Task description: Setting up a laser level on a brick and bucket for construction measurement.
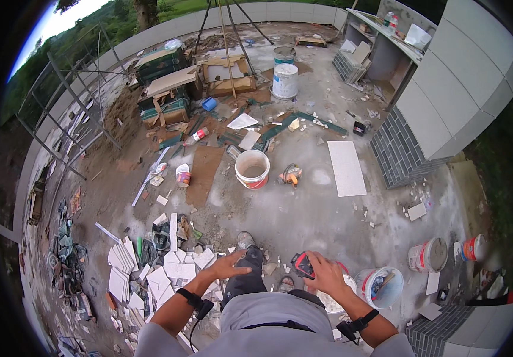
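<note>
My left hand [231, 265] is spread open, fingers apart, hovering beside my left knee and above a heap of white tile pieces [176, 271]. It holds nothing. My right hand [323, 272] grips a small red and black tool [302, 265] over a bucket [333, 300] by my right leg. My dark trouser leg and grey shoe [245, 240] point forward on the concrete floor. Both wrists wear black straps.
A white bucket [252, 169] and an orange power tool [291, 175] lie ahead, with a white tile [346, 168] to the right. A blue bucket [382, 287] and paint cans [427, 256] stand at right. Cardboard boxes, rubble and scaffolding crowd the left; a tiled wall [400, 152] rises at right.
</note>
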`<state>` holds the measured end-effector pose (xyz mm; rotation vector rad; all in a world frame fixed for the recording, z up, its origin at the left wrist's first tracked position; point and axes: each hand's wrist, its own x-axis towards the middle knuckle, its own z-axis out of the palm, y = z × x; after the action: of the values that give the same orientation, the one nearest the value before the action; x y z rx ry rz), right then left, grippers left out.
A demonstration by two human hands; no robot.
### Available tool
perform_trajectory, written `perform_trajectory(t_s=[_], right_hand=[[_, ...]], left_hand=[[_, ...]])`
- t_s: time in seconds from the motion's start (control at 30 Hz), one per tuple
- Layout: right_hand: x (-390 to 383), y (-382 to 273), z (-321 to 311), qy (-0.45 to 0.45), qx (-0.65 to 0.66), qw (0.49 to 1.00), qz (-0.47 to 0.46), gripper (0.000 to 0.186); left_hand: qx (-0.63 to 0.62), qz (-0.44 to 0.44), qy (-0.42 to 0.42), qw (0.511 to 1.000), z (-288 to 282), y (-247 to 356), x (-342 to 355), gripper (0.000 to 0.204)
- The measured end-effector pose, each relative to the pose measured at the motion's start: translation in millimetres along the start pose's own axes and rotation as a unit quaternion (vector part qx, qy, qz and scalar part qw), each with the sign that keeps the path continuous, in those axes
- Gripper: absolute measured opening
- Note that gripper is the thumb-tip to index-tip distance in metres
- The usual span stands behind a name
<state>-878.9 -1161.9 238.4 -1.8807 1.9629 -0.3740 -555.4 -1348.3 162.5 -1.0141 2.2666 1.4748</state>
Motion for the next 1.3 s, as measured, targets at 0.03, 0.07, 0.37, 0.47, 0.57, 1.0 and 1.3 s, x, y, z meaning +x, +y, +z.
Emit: perform_trajectory(t_s=[0.03, 0.07, 0.37, 0.47, 0.57, 1.0, 1.3], right_hand=[[5.5, 14.8, -2.3, -0.01, 0.005, 0.998, 0.062, 0.085], [6.4, 38.8, 2.7, 0.005, -0.018, 0.994, 0.11, 0.086], [26.4, 107.2, 18.4, -0.033, -0.04, 0.888, 0.456, 0.089], [57.1, 94.5, 21.6, -0.083, 0.023, 0.833, 0.547, 0.09], [81.2, 98.3, 50.9, -0.103, 0.032, 0.829, 0.548, 0.093], [372.5, 191.2, 36.0, -0.073, 0.088, 0.879, 0.463, 0.089], [494.9, 229.9, -23.9, -0.007, 0.076, 0.878, 0.472, 0.095]], left_hand=[[0.04, -0.049, 0.04, 0.997, -12.7, -47.5, 10.0, 0.094], [0.029, -0.099, 0.064, 0.993, -34.5, -71.4, 21.6, 0.088], [-0.048, -0.307, 0.104, 0.945, -144.1, -291.4, 69.1, 0.066], [-0.065, -0.278, 0.081, 0.955, -187.0, -255.5, 131.6, 0.068], [-0.088, -0.215, 0.09, 0.968, -244.5, -233.2, 201.6, 0.065], [0.111, -0.175, 0.121, 0.971, -418.5, -241.9, 327.0, 0.048], [0.114, -0.177, 0.181, 0.961, -514.7, -263.2, 444.0, 0.025]])
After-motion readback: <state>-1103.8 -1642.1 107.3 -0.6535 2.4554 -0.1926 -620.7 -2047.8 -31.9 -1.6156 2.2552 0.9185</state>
